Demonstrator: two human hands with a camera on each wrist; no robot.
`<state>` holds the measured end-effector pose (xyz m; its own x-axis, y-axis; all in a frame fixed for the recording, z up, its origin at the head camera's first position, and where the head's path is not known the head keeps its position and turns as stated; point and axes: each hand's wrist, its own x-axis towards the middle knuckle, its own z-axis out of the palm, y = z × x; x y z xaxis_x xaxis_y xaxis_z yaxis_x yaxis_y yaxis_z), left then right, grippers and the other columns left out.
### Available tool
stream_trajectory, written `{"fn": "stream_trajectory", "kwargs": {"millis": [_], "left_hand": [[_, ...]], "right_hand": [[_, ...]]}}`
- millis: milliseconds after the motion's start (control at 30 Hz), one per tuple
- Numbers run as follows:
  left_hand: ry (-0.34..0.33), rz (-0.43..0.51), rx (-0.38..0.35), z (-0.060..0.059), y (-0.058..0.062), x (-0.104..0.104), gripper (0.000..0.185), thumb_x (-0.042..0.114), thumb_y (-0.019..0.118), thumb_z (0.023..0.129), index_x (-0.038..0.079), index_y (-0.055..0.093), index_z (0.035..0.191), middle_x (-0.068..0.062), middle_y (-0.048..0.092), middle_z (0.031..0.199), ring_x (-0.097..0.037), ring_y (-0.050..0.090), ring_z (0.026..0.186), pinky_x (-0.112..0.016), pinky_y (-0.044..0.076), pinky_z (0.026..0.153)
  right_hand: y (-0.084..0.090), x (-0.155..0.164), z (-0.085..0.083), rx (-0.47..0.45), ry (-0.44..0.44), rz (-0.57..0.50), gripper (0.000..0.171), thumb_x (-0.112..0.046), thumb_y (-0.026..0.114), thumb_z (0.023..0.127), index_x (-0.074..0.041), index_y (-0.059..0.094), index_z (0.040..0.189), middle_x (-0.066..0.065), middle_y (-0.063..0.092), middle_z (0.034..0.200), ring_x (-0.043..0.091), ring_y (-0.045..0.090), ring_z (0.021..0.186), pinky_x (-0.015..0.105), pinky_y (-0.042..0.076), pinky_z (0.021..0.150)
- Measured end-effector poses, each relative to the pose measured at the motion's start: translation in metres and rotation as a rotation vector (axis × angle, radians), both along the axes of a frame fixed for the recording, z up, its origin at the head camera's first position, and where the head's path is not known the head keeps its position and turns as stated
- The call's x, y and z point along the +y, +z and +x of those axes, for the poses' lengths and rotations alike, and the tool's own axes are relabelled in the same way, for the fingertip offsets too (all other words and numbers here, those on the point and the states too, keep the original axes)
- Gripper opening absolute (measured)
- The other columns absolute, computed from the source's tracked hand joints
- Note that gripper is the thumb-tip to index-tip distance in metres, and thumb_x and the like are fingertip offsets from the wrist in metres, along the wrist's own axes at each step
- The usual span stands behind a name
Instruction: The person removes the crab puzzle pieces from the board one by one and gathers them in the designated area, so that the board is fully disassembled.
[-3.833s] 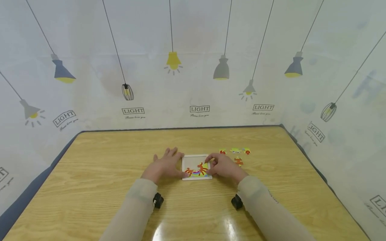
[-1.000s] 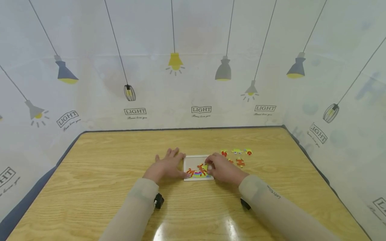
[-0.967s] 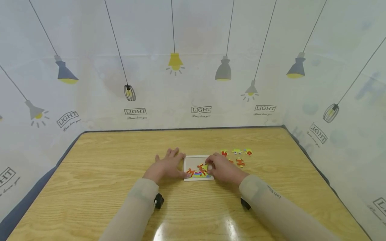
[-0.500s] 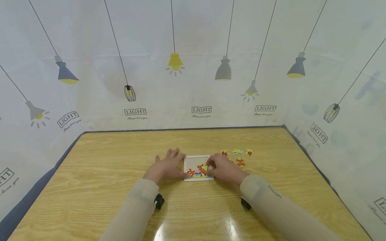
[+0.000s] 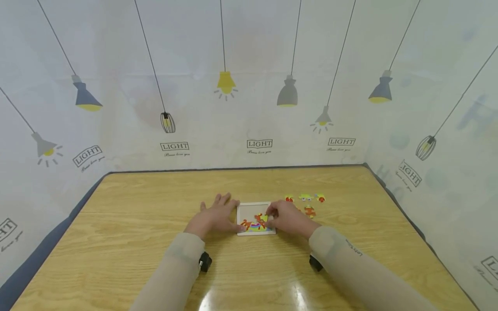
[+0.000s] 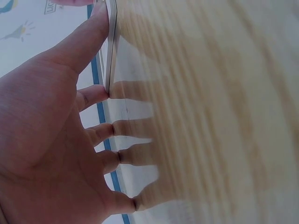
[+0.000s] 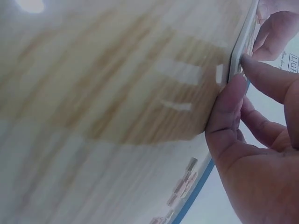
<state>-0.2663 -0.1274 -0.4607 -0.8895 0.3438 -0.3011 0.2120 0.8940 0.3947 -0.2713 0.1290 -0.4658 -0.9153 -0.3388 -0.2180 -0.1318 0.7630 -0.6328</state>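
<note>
In the head view, a small white puzzle frame (image 5: pixel 257 233) lies on the table, its lower part filled with pieces showing an orange animal and a rainbow (image 5: pixel 254 225). The left hand (image 5: pixel 215 217) rests at its left side with fingers spread, the thumb on the lower left corner; the left wrist view shows fingertips touching the tabletop. At the frame's right side, the right hand (image 5: pixel 288 217) has thumb and forefinger curled about a yellow puzzle piece (image 5: pixel 265 217), partly hidden by the fingers. In the right wrist view, other fingers (image 7: pixel 226 105) bend against the frame's outer edge (image 7: pixel 237 49).
Several loose puzzle pieces lie beyond the right hand, among them a yellow one with eyes (image 5: pixel 306 197), a red and yellow one (image 5: pixel 320 198) and an orange one (image 5: pixel 310 211). The wooden table (image 5: pixel 136 224) meets a lamp-printed backdrop (image 5: pixel 210 121).
Since the oldest frame, the right hand has turned slightly and its fingers have drawn in at the frame's right side. The left hand keeps its place; over the last second little moves.
</note>
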Motion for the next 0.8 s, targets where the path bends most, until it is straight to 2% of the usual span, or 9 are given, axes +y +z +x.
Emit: {"fn": "stream_trajectory", "kwargs": {"millis": [200, 467, 800], "left_hand": [[-0.001, 0.0, 0.005, 0.002, 0.001, 0.0, 0.096, 0.063, 0.076, 0.091, 0.022, 0.035, 0.167, -0.014, 0.01, 0.181, -0.043, 0.002, 0.168, -0.083, 0.0, 0.124], [-0.006, -0.002, 0.008, 0.002, 0.002, 0.0, 0.096, 0.063, 0.076, 0.091, 0.022, 0.034, 0.167, -0.014, 0.009, 0.181, -0.043, 0.002, 0.168, -0.082, 0.0, 0.125], [-0.004, 0.004, 0.006, 0.003, 0.003, 0.001, 0.095, 0.062, 0.075, 0.092, 0.022, 0.033, 0.168, -0.014, 0.009, 0.181, -0.043, 0.002, 0.168, -0.082, -0.001, 0.125]], "right_hand": [[0.001, 0.0, -0.001, -0.014, -0.003, -0.006, 0.021, -0.019, 0.084, 0.092, -0.01, 0.073, 0.107, 0.003, 0.067, 0.097, 0.016, 0.058, 0.088, 0.031, 0.052, 0.081], [0.003, 0.008, -0.003, -0.007, -0.002, -0.078, 0.024, -0.019, 0.086, 0.089, -0.011, 0.073, 0.107, 0.003, 0.069, 0.101, 0.016, 0.061, 0.092, 0.03, 0.053, 0.08], [0.029, 0.038, -0.011, -0.001, 0.004, -0.117, 0.029, -0.02, 0.083, 0.093, -0.008, 0.069, 0.116, 0.006, 0.065, 0.101, 0.018, 0.06, 0.087, 0.03, 0.055, 0.072]]}}
